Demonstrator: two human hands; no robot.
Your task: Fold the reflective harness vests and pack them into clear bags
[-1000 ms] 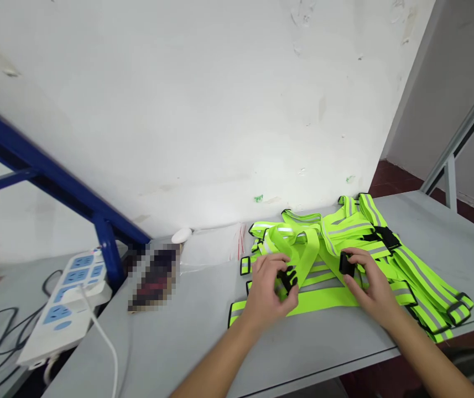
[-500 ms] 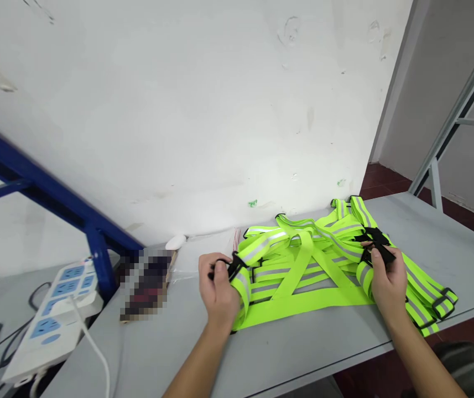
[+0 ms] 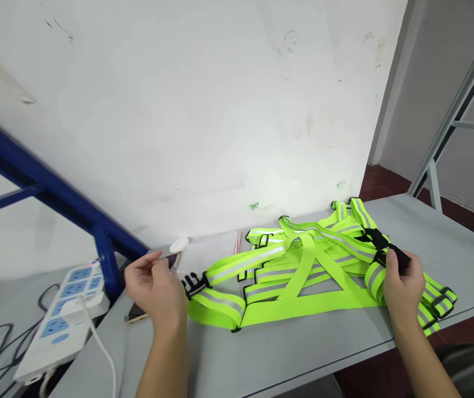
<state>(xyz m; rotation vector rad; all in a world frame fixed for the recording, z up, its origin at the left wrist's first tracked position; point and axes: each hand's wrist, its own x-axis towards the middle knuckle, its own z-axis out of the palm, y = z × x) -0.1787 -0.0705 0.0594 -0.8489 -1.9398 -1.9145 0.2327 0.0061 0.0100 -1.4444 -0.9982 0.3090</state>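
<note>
Bright green straps [image 3: 303, 309] with silver stripes and black fittings lie in a heap on the grey table [image 3: 228, 354], at four o'clock from the middle of the scene. The right hand [image 3: 403, 287], farther out at four o'clock, is closed around a black buckle [image 3: 400, 258], a green loop hanging just beside its wrist. The left hand [image 3: 154, 287], at eight o'clock, has its fingers bent in toward the thumb, right beside a pronged buckle [image 3: 195, 285] on a green strap end; whether it touches or grips that buckle cannot be told from this angle. A dark flat object [image 3: 172, 261] lies partly hidden behind the left hand, with a white oval piece [image 3: 179, 245] and a clear plastic bag [image 3: 215, 249] just beyond, toward one o'clock from that hand. Farther out at eight o'clock sits a power strip [image 3: 56, 325] with a white cable [image 3: 102, 337]; a blue metal frame [image 3: 62, 193] slants across nine o'clock, and a white wall [image 3: 220, 110] fills twelve
</note>
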